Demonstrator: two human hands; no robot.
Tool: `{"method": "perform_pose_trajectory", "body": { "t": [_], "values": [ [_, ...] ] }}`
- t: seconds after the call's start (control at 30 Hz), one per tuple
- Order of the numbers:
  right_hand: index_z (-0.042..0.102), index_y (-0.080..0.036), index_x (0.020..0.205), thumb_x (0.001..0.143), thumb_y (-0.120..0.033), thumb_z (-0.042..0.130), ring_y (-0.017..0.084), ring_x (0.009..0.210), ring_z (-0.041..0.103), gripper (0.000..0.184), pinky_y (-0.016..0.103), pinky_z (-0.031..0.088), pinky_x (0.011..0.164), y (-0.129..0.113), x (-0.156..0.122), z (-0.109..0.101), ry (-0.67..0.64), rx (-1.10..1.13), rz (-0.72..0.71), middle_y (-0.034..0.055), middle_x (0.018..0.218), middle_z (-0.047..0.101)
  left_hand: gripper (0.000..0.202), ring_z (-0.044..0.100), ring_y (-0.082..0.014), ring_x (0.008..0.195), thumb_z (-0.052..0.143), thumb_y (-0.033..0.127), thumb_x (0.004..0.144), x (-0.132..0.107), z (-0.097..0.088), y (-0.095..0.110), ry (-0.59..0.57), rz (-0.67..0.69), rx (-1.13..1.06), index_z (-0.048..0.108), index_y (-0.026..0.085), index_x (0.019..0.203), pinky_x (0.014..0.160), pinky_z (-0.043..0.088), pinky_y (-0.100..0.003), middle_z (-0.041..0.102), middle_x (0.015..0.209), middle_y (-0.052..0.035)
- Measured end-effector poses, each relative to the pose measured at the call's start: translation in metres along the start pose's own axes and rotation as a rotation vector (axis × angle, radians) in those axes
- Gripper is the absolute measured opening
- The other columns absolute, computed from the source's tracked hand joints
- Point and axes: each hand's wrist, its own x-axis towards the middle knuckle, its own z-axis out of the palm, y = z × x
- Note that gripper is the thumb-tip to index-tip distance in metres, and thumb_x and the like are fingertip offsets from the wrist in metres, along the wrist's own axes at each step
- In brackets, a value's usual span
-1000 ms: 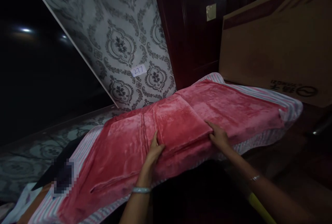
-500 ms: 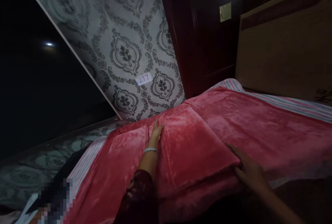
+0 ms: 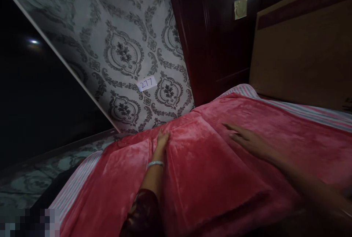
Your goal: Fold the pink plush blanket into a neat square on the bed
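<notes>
A folded red plush blanket (image 3: pixel 209 171) lies on a larger red blanket (image 3: pixel 288 134) spread over a pink striped sheet (image 3: pixel 74 185). My left hand (image 3: pixel 162 140), with a silver bracelet on the wrist, rests at the far left corner of the folded piece, its fingers partly tucked against the fabric edge. My right hand (image 3: pixel 244 140) lies flat with fingers stretched out on the red fabric along the fold's right edge. Neither hand holds anything that I can see.
A patterned grey wall (image 3: pixel 129 46) carries a small paper label reading 277 (image 3: pixel 147 83). A dark wooden door (image 3: pixel 217 39) stands behind. A large cardboard box (image 3: pixel 302 50) sits at the right. A dark panel (image 3: pixel 35 97) fills the left.
My right hand moved from the near right corner of the folded piece up along its right edge. My left hand stayed at the far left corner. The view moved closer.
</notes>
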Motion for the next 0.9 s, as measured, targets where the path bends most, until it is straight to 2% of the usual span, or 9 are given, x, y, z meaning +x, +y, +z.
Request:
{"method": "perform_pose_trajectory", "body": {
  "t": [0.07,0.13,0.23,0.3,0.37,0.5,0.7,0.9],
  "values": [
    [0.048,-0.018,0.150,0.099,-0.047,0.033,0.030,0.141,0.043,0.060,0.049,0.033,0.119,-0.025,0.059,0.029,-0.088,-0.104,-0.059,0.0088,0.153,0.046,0.069,0.064,-0.0304,0.121,0.075,0.022,0.078,0.003,0.005,0.007,0.042,-0.004,0.112,0.051,0.013,0.142,0.105,0.047,-0.039,0.068,0.126,-0.0183],
    [0.044,-0.016,0.152,0.100,-0.043,0.033,0.028,0.147,0.033,0.060,0.047,0.027,0.122,-0.040,0.104,0.062,-0.215,-0.238,-0.018,0.0102,0.158,0.039,0.063,0.060,-0.0322,0.125,0.074,0.022,0.080,0.001,0.009,0.011,0.071,0.000,0.220,0.054,0.014,0.139,0.107,0.044,-0.041,0.068,0.125,-0.0190],
    [0.035,-0.019,0.157,0.102,-0.044,0.033,0.030,0.152,0.019,0.060,0.057,0.022,0.121,-0.040,0.132,0.103,-0.313,-0.405,0.102,0.0099,0.164,0.025,0.052,0.059,-0.0337,0.126,0.070,0.022,0.083,-0.011,0.012,0.008,0.110,0.029,0.348,0.059,0.017,0.133,0.107,0.044,-0.043,0.067,0.124,-0.0193],
    [0.033,-0.021,0.158,0.103,-0.045,0.031,0.030,0.152,0.018,0.059,0.059,0.022,0.119,-0.028,0.129,0.120,-0.333,-0.458,0.125,0.0091,0.164,0.025,0.048,0.059,-0.0349,0.125,0.065,0.020,0.085,-0.020,0.013,0.003,0.142,0.046,0.412,0.059,0.018,0.133,0.105,0.045,-0.044,0.064,0.128,-0.0211],
    [0.034,-0.021,0.157,0.104,-0.047,0.030,0.029,0.151,0.021,0.059,0.057,0.024,0.119,-0.014,0.119,0.131,-0.337,-0.474,0.118,0.0092,0.163,0.028,0.048,0.060,-0.0359,0.124,0.060,0.018,0.087,-0.025,0.014,-0.003,0.172,0.052,0.456,0.057,0.018,0.135,0.104,0.046,-0.046,0.060,0.132,-0.0227],
    [0.035,-0.020,0.157,0.103,-0.050,0.026,0.028,0.151,0.022,0.062,0.055,0.027,0.117,0.004,0.108,0.139,-0.313,-0.462,0.095,0.0102,0.163,0.029,0.047,0.060,-0.0353,0.125,0.056,0.020,0.091,-0.023,0.014,-0.010,0.192,0.038,0.497,0.055,0.018,0.138,0.104,0.046,-0.046,0.061,0.134,-0.0218],
    [0.035,-0.020,0.157,0.103,-0.050,0.025,0.029,0.151,0.021,0.063,0.056,0.027,0.117,0.006,0.113,0.142,-0.311,-0.468,0.110,0.0094,0.164,0.027,0.042,0.062,-0.0303,0.123,0.053,0.022,0.093,-0.011,0.008,-0.015,0.174,0.010,0.505,0.058,0.019,0.134,0.103,0.047,-0.041,0.066,0.130,-0.0176],
    [0.037,-0.021,0.155,0.102,-0.050,0.025,0.029,0.150,0.025,0.062,0.056,0.028,0.116,0.004,0.110,0.142,-0.279,-0.452,0.104,0.0098,0.162,0.032,0.042,0.063,-0.0292,0.121,0.054,0.021,0.091,-0.014,0.008,-0.014,0.195,0.012,0.502,0.059,0.018,0.133,0.101,0.048,-0.039,0.069,0.126,-0.0170]
  ]
}}
